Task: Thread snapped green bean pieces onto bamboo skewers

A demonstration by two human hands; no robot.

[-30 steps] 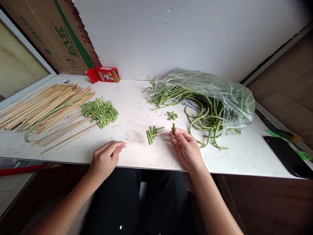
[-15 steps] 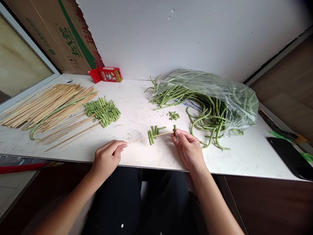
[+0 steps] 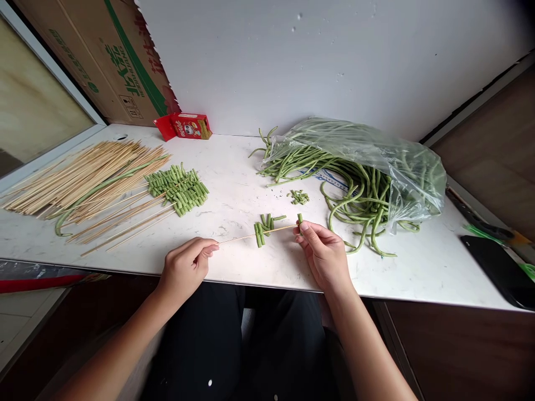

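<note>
Your left hand [image 3: 186, 262] pinching bamboo skewer [image 3: 284, 228]; right hand [image 3: 325, 250] grasping cut long-bean piece [image 3: 300, 218] at skewer's tip, rightward of left hand. Barely shifting since second ago; threading seemingly ongoing.

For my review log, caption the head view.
Left hand holds one end of a skewer; right hand pinches a cut bean piece at the other.
</note>
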